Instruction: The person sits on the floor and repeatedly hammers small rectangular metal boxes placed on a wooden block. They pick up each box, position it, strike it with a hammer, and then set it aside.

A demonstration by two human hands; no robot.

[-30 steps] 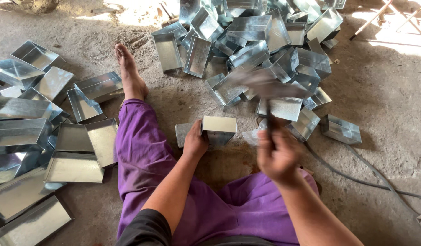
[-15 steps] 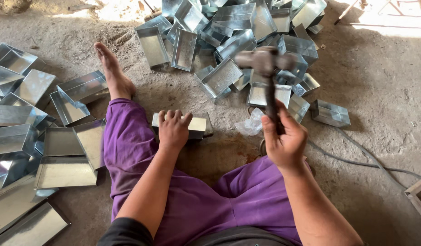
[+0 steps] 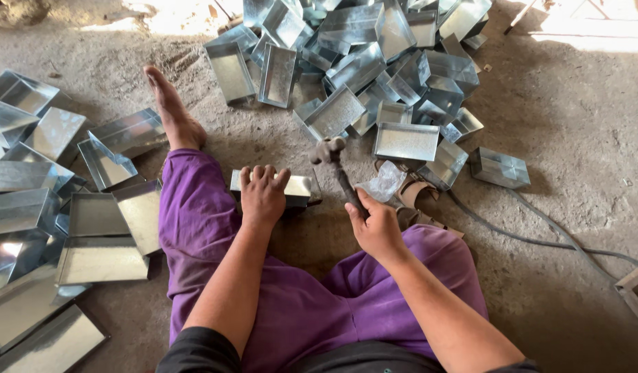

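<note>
Clearly the left hand (image 3: 262, 195) is pressing flat on a small metal box (image 3: 295, 188), fingers spread and curled over its far edge, which is pinning the piece to the ground so that it is not sliding about. That box is lying between the knees, just ahead of the purple trousers (image 3: 195, 221), at about 12 o'clock from the person's lap. The right hand (image 3: 375, 228) is closing tightly round the handle of a hammer (image 3: 331, 153), gripping it low on the shaft for reach, and the head is hovering just past the box's right end, at roughly 1 o'clock from the left hand (whether it is touching the metal, I cannot tell). The left forearm is running straight and braced, wrist bent back; the right forearm is angling inward with the wrist cocked. A bare foot (image 3: 170, 114) is stretching out at 11 o'clock. Folded trays (image 3: 91, 255) are lying spread at 9 o'clock, within easy reach of the left arm, while a loose pile of boxes (image 3: 374, 62) is sitting at 12 to 1 o'clock. A cable (image 3: 540, 235) is trailing off at 3 o'clock across the dirt floor (image 3: 581, 152).
</note>
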